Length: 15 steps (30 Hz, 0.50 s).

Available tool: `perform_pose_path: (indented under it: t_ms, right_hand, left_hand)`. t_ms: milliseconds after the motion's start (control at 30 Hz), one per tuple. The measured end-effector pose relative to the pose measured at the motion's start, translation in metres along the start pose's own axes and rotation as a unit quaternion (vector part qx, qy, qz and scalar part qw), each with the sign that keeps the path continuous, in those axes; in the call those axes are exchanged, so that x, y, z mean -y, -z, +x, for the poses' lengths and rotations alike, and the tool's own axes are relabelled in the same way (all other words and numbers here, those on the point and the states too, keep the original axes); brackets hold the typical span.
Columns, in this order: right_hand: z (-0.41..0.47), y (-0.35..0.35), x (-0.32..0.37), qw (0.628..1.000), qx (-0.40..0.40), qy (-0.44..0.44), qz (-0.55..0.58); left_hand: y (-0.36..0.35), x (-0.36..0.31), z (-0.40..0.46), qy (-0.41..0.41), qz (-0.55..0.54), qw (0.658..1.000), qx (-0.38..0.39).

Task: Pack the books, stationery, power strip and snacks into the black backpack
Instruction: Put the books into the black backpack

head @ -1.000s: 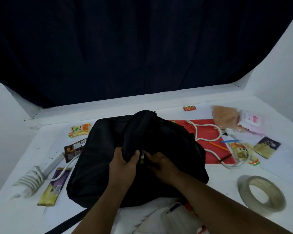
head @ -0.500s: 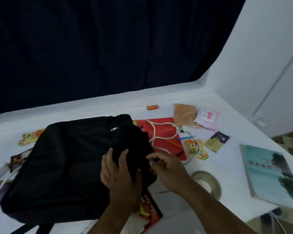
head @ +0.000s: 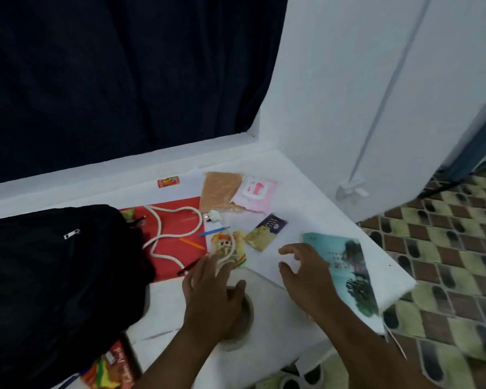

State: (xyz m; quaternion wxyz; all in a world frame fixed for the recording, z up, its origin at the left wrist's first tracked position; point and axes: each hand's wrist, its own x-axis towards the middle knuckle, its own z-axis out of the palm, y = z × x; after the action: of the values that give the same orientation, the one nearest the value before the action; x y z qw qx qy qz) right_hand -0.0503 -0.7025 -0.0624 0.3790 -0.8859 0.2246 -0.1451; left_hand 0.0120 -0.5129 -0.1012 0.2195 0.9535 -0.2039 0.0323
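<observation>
The black backpack (head: 59, 279) is slumping at the left of the white table (head: 306, 192), looking limp and apparently holding little, so the packing is seeming barely begun. A red book (head: 177, 220) is lying just right of it with a white cord (head: 163, 234) looping across, and a teal book (head: 345, 265) is sitting at the table's right edge, partly overhanging. The right hand (head: 306, 272) is hovering beside that teal book, fingers spread and holding nothing (probably the next pick). The left hand (head: 213, 293) is resting open over a tape roll (head: 244, 318). Snack packets (head: 265, 233), a pink pouch (head: 254, 193) and pens (head: 192, 244) are lying unpacked.
</observation>
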Motion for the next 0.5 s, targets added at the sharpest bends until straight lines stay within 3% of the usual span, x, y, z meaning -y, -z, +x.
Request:
perform_pose_path:
  t_ms: [200, 367, 500]
  right_hand:
    - [0.003, 0.038, -0.053, 0.97, -0.009, -0.165, -0.176]
    - [0.003, 0.051, -0.072, 0.969, -0.009, -0.212, -0.124]
    - [0.008, 0.06, -0.079, 0.971, -0.071, -0.226, 0.02]
  left_hand:
    - [-0.012, -0.032, 0.01, 0.045, 0.042, 0.997, 0.048]
    - [-0.013, -0.032, 0.01, 0.044, 0.043, 0.997, 0.043]
    - [-0.013, -0.032, 0.01, 0.045, 0.041, 0.997, 0.041]
